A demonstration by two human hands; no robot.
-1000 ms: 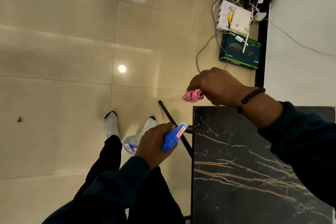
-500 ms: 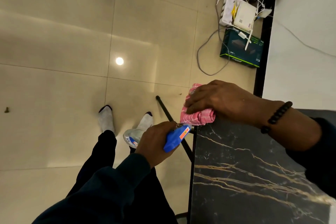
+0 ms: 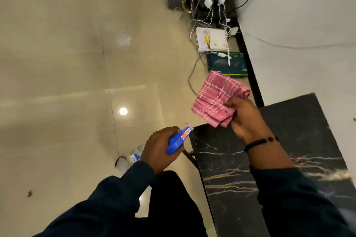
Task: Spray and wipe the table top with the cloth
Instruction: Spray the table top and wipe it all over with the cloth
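Left hand wrapped round the blue-headed spray bottle just off the near-left edge of the black marble table top, right hand beyond it pinching a folded pink checked cloth raised over the table's far-left corner, cabled electronics on the floor farther back.

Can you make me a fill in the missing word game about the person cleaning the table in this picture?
1. The right hand holds a folded cloth that is ____ with white lines.
2. The left hand grips a spray bottle whose top is ____.
3. The table top is ____ with pale veins.
4. On the right wrist there is a beaded ____.

Missing words: pink; blue; black; bracelet
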